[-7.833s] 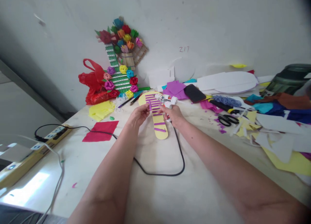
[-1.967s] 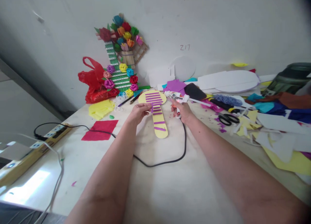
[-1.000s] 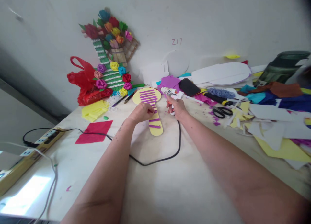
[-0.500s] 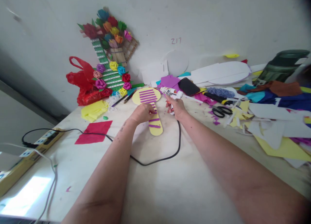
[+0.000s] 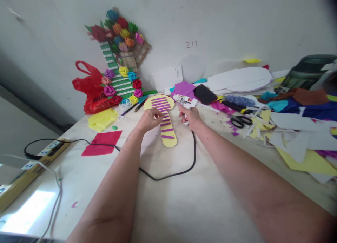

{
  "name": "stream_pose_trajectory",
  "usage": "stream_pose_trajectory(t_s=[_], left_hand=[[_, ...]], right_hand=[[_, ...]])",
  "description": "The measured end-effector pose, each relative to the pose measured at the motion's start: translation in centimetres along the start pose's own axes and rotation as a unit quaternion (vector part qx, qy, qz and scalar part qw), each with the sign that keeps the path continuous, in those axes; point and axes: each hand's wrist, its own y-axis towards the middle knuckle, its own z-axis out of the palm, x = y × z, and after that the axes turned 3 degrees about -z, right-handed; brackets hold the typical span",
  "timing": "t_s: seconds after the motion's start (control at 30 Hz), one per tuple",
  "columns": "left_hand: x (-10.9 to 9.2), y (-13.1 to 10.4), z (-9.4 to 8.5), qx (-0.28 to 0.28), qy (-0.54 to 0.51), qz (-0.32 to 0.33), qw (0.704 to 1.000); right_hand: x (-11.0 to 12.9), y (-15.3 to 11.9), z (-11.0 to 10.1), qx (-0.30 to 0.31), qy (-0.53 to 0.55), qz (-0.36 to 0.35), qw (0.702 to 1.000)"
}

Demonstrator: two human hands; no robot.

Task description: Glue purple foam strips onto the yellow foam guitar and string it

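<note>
A yellow cutout with a rounded top and a narrow stem lies flat on the table, with several purple strips across it. My left hand is at the left edge of its stem. Its fingers are curled together near the strips; what they hold, if anything, is too small to make out. To the right of the cutout, my right hand grips a white glue gun, and a black cord runs down from it. The gun's nozzle is not clear to see.
A red paper square lies at left, crossed by the cord, near a power strip. Behind stand paper flowers and a red plastic bag. Black scissors, a dark phone-like slab and paper scraps lie at right.
My left hand has drawn back a little to the left and up, uncovering more purple strips on the stem. My right hand stays nearly in place with the glue gun.
</note>
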Motion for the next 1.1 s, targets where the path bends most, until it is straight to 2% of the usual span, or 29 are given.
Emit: stream_pose_trajectory(t_s=[0.1, 0.23, 0.33, 0.43, 0.6, 1.1], left_hand=[[1.4, -0.3, -0.3, -0.020, 0.015, -0.053, 0.998], [3.2, -0.8, -0.3, 0.020, -0.015, -0.121, 0.992], [3.9, -1.1, -0.3, 0.048, -0.054, -0.147, 0.986], [4.0, -1.3, -0.3, 0.073, -0.078, -0.147, 0.983], [4.2, -1.6, -0.2, 0.098, -0.116, -0.156, 0.976], [4.4, -1.4, 0.4, 0.100, -0.140, -0.129, 0.977]], right_hand=[[-0.2, -0.1, 0.4, 0.006, -0.014, 0.001, 1.000], [-0.6, -0.2, 1.0, 0.006, -0.062, -0.008, 0.998], [-0.9, -0.4, 1.5, -0.018, -0.126, 0.025, 0.992], [-1.2, -0.5, 1.8, -0.041, -0.227, 0.045, 0.972], [-1.5, -0.9, 2.1, -0.031, -0.335, 0.014, 0.942], [-0.5, -1.8, 2.5, -0.028, -0.380, 0.009, 0.924]])
